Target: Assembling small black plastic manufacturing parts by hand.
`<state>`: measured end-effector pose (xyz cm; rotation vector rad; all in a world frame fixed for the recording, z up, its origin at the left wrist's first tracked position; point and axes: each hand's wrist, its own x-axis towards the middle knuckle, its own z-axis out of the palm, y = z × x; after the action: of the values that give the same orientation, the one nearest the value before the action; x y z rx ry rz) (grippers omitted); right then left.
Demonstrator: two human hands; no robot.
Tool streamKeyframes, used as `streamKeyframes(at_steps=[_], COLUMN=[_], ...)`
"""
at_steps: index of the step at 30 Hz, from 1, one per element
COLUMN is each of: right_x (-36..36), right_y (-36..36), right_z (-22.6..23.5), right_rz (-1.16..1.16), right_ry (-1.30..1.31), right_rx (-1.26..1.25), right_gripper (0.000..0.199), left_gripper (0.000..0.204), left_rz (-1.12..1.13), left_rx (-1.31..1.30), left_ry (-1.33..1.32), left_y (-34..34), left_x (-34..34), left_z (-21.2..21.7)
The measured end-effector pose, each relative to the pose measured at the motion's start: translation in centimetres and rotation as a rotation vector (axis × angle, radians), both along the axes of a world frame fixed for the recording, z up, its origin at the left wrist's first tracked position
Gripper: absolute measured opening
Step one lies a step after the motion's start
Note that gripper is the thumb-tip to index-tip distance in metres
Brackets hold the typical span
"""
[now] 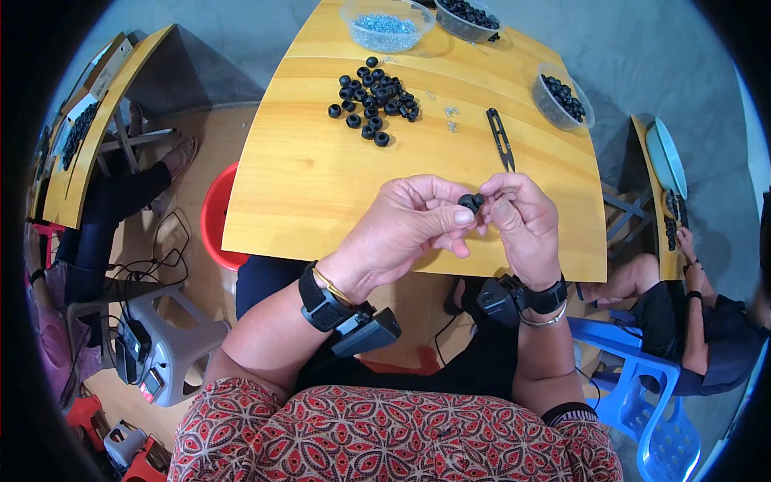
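Above the near edge of the wooden table (pixel 321 193), a small black round piece (pixel 470 202) is pinched between the thumb and fingers of my left hand (pixel 418 210). My right hand (pixel 520 217) has its fingers closed at the right side of that piece; whatever is between the fingertips is too small to make out. Just beyond my right hand lies a pair of black thread snips (pixel 499 138), blades pointing toward me. A loose heap of black round pieces (pixel 375 96), some showing holes, rests farther left. Small clear bits (pixel 451 111) are scattered beside it.
At the far edge stand a bowl of clear bluish bits (pixel 385 32) and a bowl of black pieces (pixel 468 20). Another clear bowl (pixel 562 98) sits far right. A red tub (pixel 218 217) is left of the table, a blue plastic chair (pixel 642 386) right. People sit at both side tables.
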<state>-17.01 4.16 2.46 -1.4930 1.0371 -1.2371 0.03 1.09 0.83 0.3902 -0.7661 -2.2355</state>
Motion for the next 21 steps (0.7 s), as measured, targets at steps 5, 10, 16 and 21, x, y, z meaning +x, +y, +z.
streamKeyframes(at_steps=[5, 10, 16, 21], right_x=[0.31, 0.30, 0.02, 0.16], right_y=[0.15, 0.18, 0.14, 0.23], right_z=[0.51, 0.34, 0.28, 0.14], right_rz=[-0.004, 0.012, 0.073, 0.075], right_ry=[0.054, 0.051, 0.010, 0.002], right_rx=[0.042, 0.058, -0.010, -0.030], right_gripper=[0.016, 0.012, 0.007, 0.007], left_gripper=[0.011, 0.008, 0.010, 0.011], left_rz=[0.094, 0.134, 0.060, -0.001], left_rx=[-0.094, -0.159, -0.048, 0.050], left_ry=[-0.042, -0.122, -0.114, 0.004], left_y=[0.21, 0.32, 0.47, 0.58], left_x=[-0.37, -0.55, -0.60, -0.54], left_z=[-0.11, -0.20, -0.23, -0.75])
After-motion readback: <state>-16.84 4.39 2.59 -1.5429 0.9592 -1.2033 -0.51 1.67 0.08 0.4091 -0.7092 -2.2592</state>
